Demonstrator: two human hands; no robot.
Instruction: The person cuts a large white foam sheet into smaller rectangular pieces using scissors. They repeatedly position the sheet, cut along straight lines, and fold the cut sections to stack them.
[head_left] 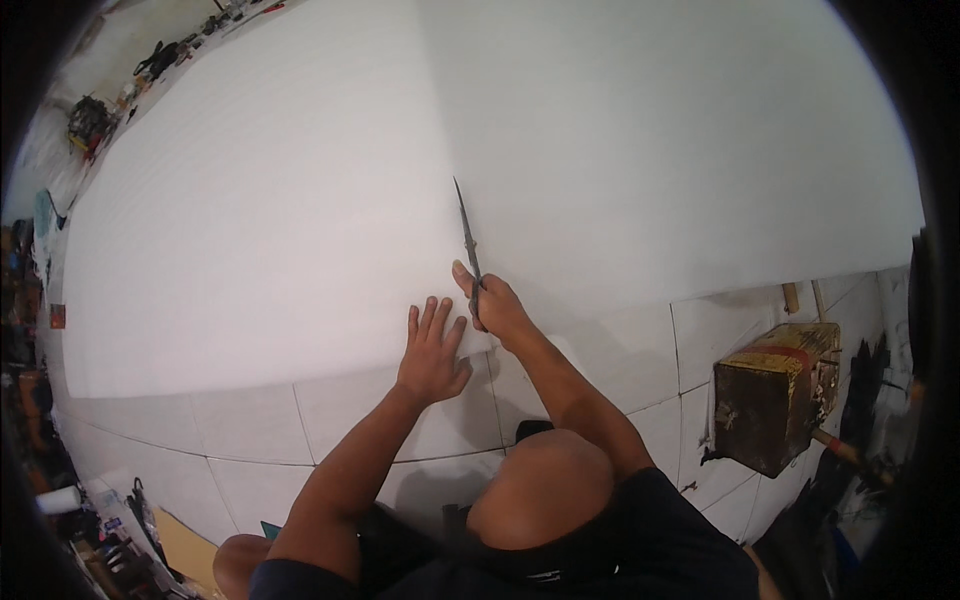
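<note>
A large white sheet (260, 230) is spread over the tiled floor, with a straight line running down its middle where its tone turns greyer to the right. My right hand (497, 308) grips a pair of dark metal scissors (469, 235) by the handles. Their blades point away from me along that line and look closed or nearly so. Flat on the sheet's near edge lies my left hand (434, 350), fingers spread, just left of the scissors' handles. It holds nothing. Whether the sheet is cut below the scissors is hard to make out.
A worn brown and yellow box (775, 395) stands on the floor at the right, a wooden handle beside it. Pale tiles (250, 430) show along the sheet's near edge. Assorted tools and clutter (90, 120) line the left side. My bent knee (540, 490) is close below my right forearm.
</note>
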